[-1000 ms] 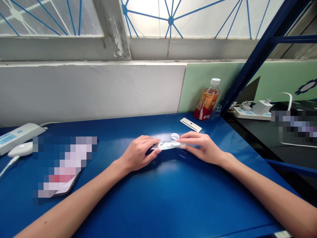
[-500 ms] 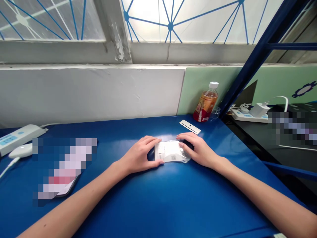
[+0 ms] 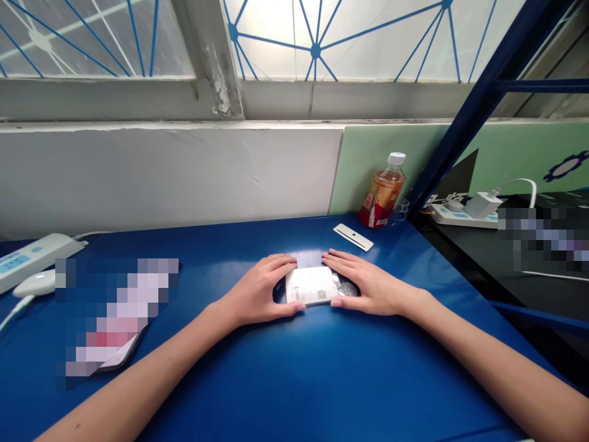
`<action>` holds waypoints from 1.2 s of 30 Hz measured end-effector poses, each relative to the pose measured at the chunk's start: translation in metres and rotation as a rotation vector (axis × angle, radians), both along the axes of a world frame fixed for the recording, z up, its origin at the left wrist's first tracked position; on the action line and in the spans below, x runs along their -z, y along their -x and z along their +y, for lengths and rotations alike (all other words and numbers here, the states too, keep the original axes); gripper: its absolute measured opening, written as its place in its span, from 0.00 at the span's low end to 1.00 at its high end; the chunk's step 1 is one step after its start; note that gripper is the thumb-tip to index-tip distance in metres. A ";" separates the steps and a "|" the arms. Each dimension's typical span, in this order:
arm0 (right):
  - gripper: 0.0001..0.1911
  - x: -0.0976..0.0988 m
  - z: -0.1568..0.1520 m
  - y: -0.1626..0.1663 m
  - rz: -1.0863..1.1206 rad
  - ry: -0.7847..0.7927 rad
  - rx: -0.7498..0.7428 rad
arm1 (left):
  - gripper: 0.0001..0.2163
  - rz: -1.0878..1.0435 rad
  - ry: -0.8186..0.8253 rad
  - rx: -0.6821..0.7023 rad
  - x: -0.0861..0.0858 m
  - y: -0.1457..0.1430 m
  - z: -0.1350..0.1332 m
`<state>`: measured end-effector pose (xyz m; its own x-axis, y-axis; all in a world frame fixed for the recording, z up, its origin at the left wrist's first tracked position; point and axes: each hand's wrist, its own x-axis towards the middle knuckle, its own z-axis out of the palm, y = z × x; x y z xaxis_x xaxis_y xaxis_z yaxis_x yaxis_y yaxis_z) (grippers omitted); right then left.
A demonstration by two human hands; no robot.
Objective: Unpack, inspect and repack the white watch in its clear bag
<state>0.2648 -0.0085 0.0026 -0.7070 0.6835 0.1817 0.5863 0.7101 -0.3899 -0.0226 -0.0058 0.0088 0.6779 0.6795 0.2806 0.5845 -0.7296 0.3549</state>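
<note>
A small white packet (image 3: 311, 285) with printed labels lies flat on the blue table, its right end wrapped in shiny clear plastic. My left hand (image 3: 262, 287) curves around the left end, fingertips at the far edge and thumb at the near edge. At the other end, my right hand (image 3: 368, 283) spans the plastic the same way, its fingers stretched along the far side and its thumb at the near corner. Both palms stand a little off the packet, with dark shadow between.
A flat white strip (image 3: 353, 237) with a dark slot lies beyond my right hand, near a drink bottle (image 3: 381, 193) by the wall. To the left are a blurred-out phone (image 3: 120, 359), a white charger (image 3: 34, 283) and a power strip (image 3: 37, 259). A blue post (image 3: 464, 116) rises at right.
My right hand has shifted from pinching the packet's top right part to spanning its right end, thumb now at the near edge. My left hand keeps its place.
</note>
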 end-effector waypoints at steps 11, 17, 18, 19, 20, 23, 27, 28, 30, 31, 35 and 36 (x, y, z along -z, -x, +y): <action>0.44 -0.002 -0.001 0.003 -0.050 -0.008 0.019 | 0.28 -0.026 -0.035 0.021 0.000 -0.002 0.000; 0.44 -0.002 -0.001 0.004 -0.049 -0.004 0.025 | 0.27 -0.013 -0.033 0.016 0.000 -0.003 0.001; 0.44 -0.001 -0.001 0.004 -0.045 -0.003 0.023 | 0.27 -0.011 -0.031 0.014 -0.001 -0.003 0.000; 0.43 -0.001 -0.001 0.004 -0.042 -0.001 0.023 | 0.28 -0.004 -0.030 0.013 -0.001 -0.003 0.000; 0.43 -0.001 -0.001 0.004 -0.038 0.000 0.025 | 0.29 0.006 -0.029 0.012 -0.002 -0.003 0.000; 0.44 0.001 -0.001 0.003 -0.026 0.013 0.029 | 0.31 0.049 -0.026 -0.001 -0.003 -0.003 -0.002; 0.41 0.004 0.000 0.002 0.030 0.071 0.089 | 0.34 0.088 0.006 -0.036 -0.005 -0.003 -0.003; 0.38 0.005 0.000 0.002 0.062 0.085 0.118 | 0.35 0.092 0.022 -0.049 -0.005 -0.004 -0.004; 0.33 0.007 0.000 0.003 0.136 0.095 0.167 | 0.35 0.089 0.050 -0.079 -0.004 -0.007 -0.005; 0.32 0.007 0.000 0.005 0.166 0.091 0.180 | 0.35 0.082 0.060 -0.090 -0.003 -0.008 -0.006; 0.33 0.006 -0.003 0.013 0.168 0.062 0.176 | 0.33 0.075 0.047 -0.071 0.004 -0.014 -0.006; 0.34 0.006 -0.004 0.015 0.151 0.049 0.171 | 0.33 0.076 0.035 -0.058 0.005 -0.015 -0.006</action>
<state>0.2497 -0.0127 -0.0034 -0.5471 0.8019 0.2400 0.6290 0.5830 -0.5143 -0.0075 -0.0122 0.0038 0.6559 0.7265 0.2049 0.6514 -0.6819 0.3326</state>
